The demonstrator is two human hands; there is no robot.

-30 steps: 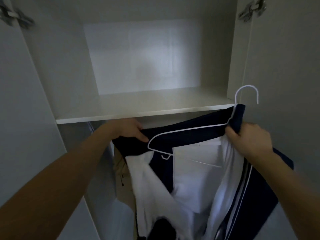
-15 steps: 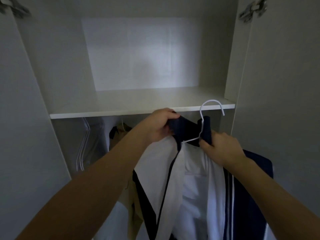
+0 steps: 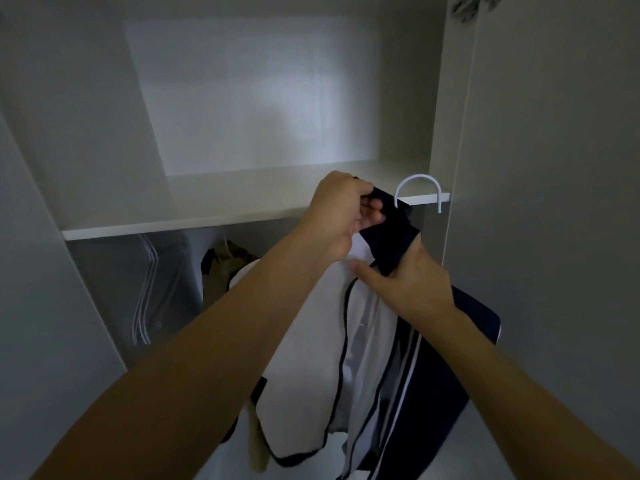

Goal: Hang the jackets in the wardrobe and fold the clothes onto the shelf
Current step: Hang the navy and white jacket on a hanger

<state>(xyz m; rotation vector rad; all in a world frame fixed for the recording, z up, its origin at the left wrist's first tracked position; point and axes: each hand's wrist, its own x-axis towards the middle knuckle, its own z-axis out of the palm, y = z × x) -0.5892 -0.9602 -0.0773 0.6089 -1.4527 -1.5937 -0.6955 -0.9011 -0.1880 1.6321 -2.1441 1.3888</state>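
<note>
A navy and white jacket (image 3: pixel 374 358) hangs from a white wire hanger (image 3: pixel 419 188) in front of the open wardrobe. My left hand (image 3: pixel 337 213) grips the navy collar just left of the hanger's hook. My right hand (image 3: pixel 412 289) holds the collar from below, thumb lying across the white front. The hook rises just in front of the white shelf (image 3: pixel 194 206), near its right end. The hanger's shoulders are hidden inside the jacket.
Under the shelf hang a tan garment (image 3: pixel 232 261) and several bare white hangers (image 3: pixel 143 289) at the left. The wardrobe's right door (image 3: pixel 554 202) stands close beside the jacket. Its left wall (image 3: pixel 41 271) is nearer me.
The jacket and hanger have risen toward the shelf edge and shifted right. My two hands have drawn together at the collar, from spread apart a second ago.
</note>
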